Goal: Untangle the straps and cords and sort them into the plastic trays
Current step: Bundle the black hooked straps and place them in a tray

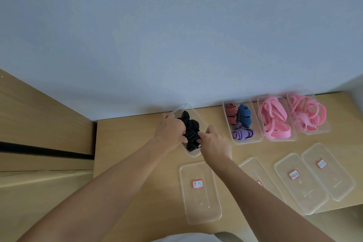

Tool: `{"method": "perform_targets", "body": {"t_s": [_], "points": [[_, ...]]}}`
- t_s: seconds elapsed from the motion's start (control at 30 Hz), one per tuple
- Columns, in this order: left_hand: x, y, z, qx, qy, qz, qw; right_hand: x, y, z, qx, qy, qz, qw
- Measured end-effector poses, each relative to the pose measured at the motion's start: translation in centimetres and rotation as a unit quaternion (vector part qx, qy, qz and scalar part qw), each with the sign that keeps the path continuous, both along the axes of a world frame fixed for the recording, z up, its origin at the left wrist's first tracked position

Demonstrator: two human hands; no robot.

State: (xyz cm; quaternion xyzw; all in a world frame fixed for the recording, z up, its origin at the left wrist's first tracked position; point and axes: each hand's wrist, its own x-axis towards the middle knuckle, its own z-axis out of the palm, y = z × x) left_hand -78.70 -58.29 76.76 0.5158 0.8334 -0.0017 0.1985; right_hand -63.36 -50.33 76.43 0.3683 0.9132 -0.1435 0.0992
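Note:
A clear plastic tray (184,107) near the table's back edge holds a bundle of black straps (191,130) with a black buckle. My left hand (170,128) grips the bundle from the left, fingers curled into it. From the right, my right hand (215,143) pinches the straps beside the buckle. To the right stand three more clear trays: one (227,124) with red-, blue- and purple-striped cords (244,117), and two (261,112) (326,127) filled with pink straps (275,120).
Several clear tray lids with red-bordered labels lie along the table's front: one (199,192) under my right forearm, others (300,182) (328,171) to the right. A wall runs behind the trays. A lower wooden surface (43,124) sits left of the table.

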Motion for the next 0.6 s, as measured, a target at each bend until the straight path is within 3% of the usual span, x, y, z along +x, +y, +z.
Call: {"method": "perform_targets", "body": {"t_s": [0.1,0.17,0.23,0.33,0.4,0.43,0.6], "points": [[0.3,-0.5,0.5,0.007,0.015,0.009,1.0,-0.3,0.2,0.0,-0.041,0.004,-0.002,0.999],[0.7,-1.4,0.6,0.046,0.009,0.046,0.998,-0.1,-0.1,0.0,-0.1,0.069,-0.036,0.992],[1.3,-2.5,0.8,0.116,-0.005,0.148,0.982,0.5,-0.4,0.2,-0.128,0.14,-0.101,0.977],[3.2,-4.0,1.3,0.143,-0.154,0.391,0.896,1.4,-0.4,0.4,-0.151,0.126,-0.158,0.968],[5.0,-4.5,1.3,0.131,-0.258,0.474,0.832,1.7,-0.5,0.0,-0.199,0.124,-0.186,0.954],[5.9,-4.7,1.2,0.14,-0.28,0.483,0.818,1.8,-0.7,0.2,-0.224,0.127,-0.206,0.944],[6.7,-4.6,0.9,0.168,-0.265,0.457,0.832,2.3,-1.4,0.1,-0.317,0.135,-0.226,0.911]]}}
